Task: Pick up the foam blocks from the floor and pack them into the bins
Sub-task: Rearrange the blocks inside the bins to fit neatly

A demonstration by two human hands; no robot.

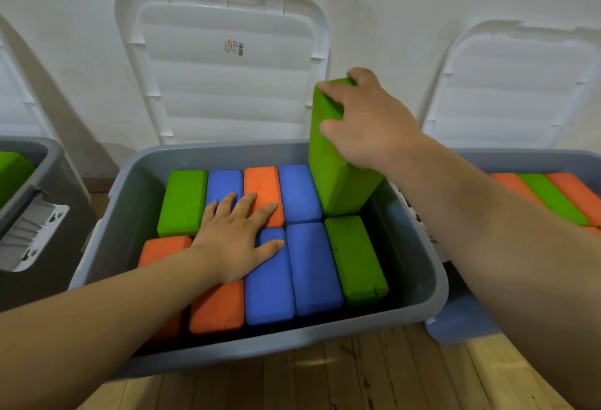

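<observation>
Right hand point(364, 116) grips the upper end of an upright green foam block point(338, 178), fingers and thumb curled round it. The block leans slightly, lower end down in the back-right slot of the middle grey plastic bin point(292, 339), just beside a flat blue foam block point(299, 191). Left hand point(237, 240) is palm down, fingers spread, resting flat on the packed layer, covering parts of an orange foam block point(264, 188) and a front-row blue block point(270, 292). The layer is two rows of flat green, blue and orange blocks, side by side. White plastic lid point(227, 68) leans on the wall point(390, 2) behind that bin. Right-side grey bin point(536, 157) holds a flat green block point(553, 201) between orange ones, second white lid point(514, 84) behind it. Left-side grey bin point(42, 155) shows one green block end point(13, 172). Bins sit on the wooden plank floor point(325, 377).
</observation>
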